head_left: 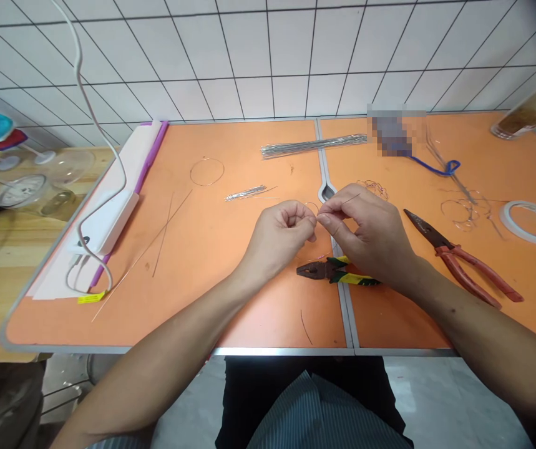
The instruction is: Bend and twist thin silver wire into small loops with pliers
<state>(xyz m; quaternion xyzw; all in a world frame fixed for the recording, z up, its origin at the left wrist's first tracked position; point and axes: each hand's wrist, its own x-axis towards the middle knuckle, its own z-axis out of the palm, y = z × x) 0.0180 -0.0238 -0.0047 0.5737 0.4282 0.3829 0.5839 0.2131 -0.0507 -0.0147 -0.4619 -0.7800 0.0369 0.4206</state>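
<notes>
My left hand (279, 234) and my right hand (365, 234) meet over the orange table, their fingertips almost touching. Both are closed in a pinch on a fine wire (312, 204), of which a small curve shows between them. Beneath my right hand lies a pair of combination pliers (319, 270) with yellow and green handles, partly covered by it. To the right rest red-handled long-nose pliers (445, 248), jaws toward the hand. Beyond my hands are a short bundle of silvery wires (245, 193) and a longer bundle (314, 146).
A wire ring (206, 185) and loose wire lengths (155, 236) lie at left. A white box (113, 218) with a white cable (102, 128) stands on paper there. At right are a tape roll (511, 227), tangled wires (467, 215), blue wire (429, 166) and a glass (518, 121).
</notes>
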